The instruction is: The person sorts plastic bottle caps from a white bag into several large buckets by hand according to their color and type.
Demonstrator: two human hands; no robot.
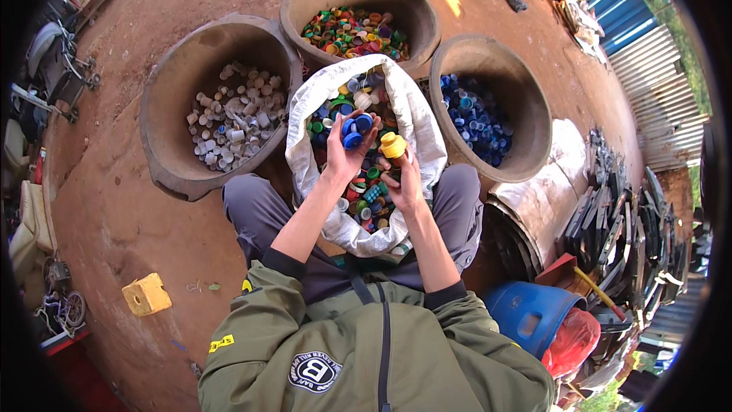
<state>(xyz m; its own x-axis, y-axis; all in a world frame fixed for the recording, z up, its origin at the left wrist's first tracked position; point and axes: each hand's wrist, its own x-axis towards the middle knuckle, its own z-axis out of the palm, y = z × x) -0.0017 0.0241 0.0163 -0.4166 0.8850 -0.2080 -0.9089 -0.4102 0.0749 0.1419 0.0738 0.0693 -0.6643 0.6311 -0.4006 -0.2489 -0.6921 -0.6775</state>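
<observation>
Several blue plastic bottle caps (355,131) lie in my left hand (346,151), its palm turned up and its fingers curled around them. A yellow plastic cap (393,145) is pinched in my right hand (405,178), close beside the left. Both hands are above a white woven sack (303,120) with its rim rolled down, standing between my knees. Mixed caps (374,191) of many colours fill the sack, along with a teal studded piece.
Three large round tubs surround the sack: the left tub (166,97) with white caps, the far tub (303,0) with multicoloured caps, the right tub (532,103) with blue caps. A yellow block (146,294) lies on the dirt at left. A blue plastic drum (526,312) sits at right.
</observation>
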